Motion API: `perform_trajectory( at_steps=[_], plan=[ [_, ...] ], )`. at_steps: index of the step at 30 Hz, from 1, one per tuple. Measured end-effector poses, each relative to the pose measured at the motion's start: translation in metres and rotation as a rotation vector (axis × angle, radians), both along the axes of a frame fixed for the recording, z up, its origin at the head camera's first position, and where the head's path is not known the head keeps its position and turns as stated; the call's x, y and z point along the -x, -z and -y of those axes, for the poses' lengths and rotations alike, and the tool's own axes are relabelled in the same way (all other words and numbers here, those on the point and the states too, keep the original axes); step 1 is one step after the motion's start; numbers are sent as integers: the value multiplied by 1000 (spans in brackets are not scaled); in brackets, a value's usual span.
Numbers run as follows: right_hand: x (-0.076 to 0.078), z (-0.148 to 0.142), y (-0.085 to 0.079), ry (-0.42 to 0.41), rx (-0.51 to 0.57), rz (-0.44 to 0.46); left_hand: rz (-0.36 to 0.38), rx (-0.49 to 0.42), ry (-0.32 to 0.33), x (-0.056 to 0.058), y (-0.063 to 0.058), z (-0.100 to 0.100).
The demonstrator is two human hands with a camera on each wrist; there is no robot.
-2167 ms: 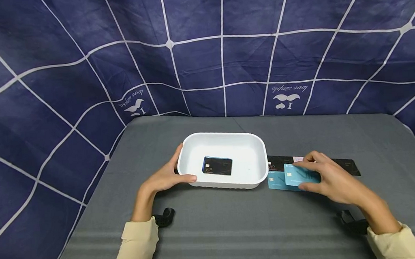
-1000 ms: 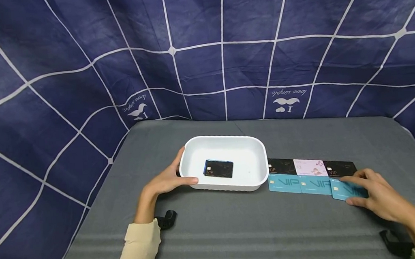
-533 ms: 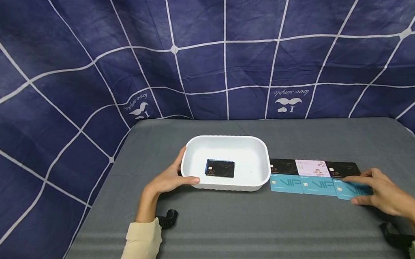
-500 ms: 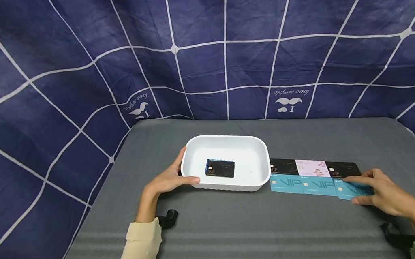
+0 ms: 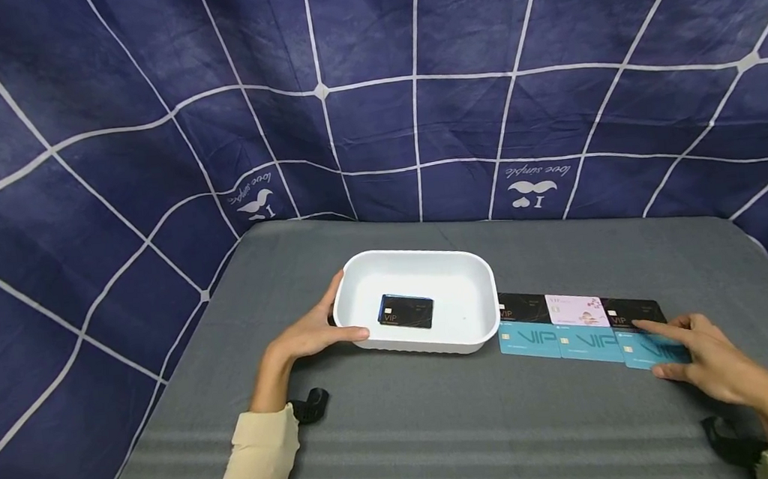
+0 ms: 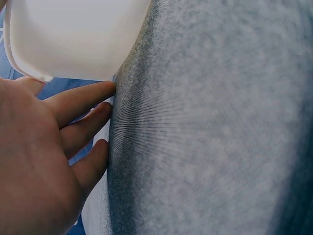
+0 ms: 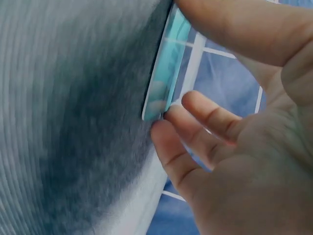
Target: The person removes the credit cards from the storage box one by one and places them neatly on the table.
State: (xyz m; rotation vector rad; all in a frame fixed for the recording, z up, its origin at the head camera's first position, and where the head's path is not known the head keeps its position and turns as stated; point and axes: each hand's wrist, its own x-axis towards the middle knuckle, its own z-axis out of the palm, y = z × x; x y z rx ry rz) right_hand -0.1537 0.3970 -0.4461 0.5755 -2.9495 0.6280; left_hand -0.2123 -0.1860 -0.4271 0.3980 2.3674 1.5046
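Note:
A white tray point(image 5: 412, 254) stands mid-table with one black VIP card point(image 5: 405, 311) lying in it. My left hand point(image 5: 310, 337) holds the tray's left end, thumb on the front wall and fingers round the corner; in the left wrist view that hand point(image 6: 44, 161) lies against the tray point(image 6: 73, 34). To the right of the tray lie two rows of cards: black point(image 5: 523, 307), pink point(image 5: 575, 309) and black point(image 5: 633, 311) behind, three teal ones in front. My right hand point(image 5: 705, 364) pinches the rightmost teal card point(image 5: 650, 350) by its edges, flat on the table. The right wrist view shows this card point(image 7: 164, 73) between thumb and fingertips point(image 7: 164, 132).
The grey cloth table point(image 5: 440, 430) is backed and flanked by a blue gridded curtain point(image 5: 374, 120). Two more teal cards point(image 5: 527, 339) point(image 5: 588, 341) lie between the tray and my right hand. Black wrist mounts point(image 5: 309, 405) point(image 5: 732, 441) sit by both sleeves.
My right hand has taken a teal card from beside the tray to the right end of the front row, where it now lies. In the last half second almost nothing moves. The left hand keeps still.

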Motion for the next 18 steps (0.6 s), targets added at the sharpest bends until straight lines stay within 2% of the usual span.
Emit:
perform_trajectory(
  at_steps=[5,9,18],
  plan=[
    [-1,3,0,48,48,66,-2,-10,10,0,0,0],
    [-3,3,2,62,82,54,-7,-21,16,0,-1,0],
    [-1,5,-2,137,29,66,3,-1,5,1,0,1]
  ],
)
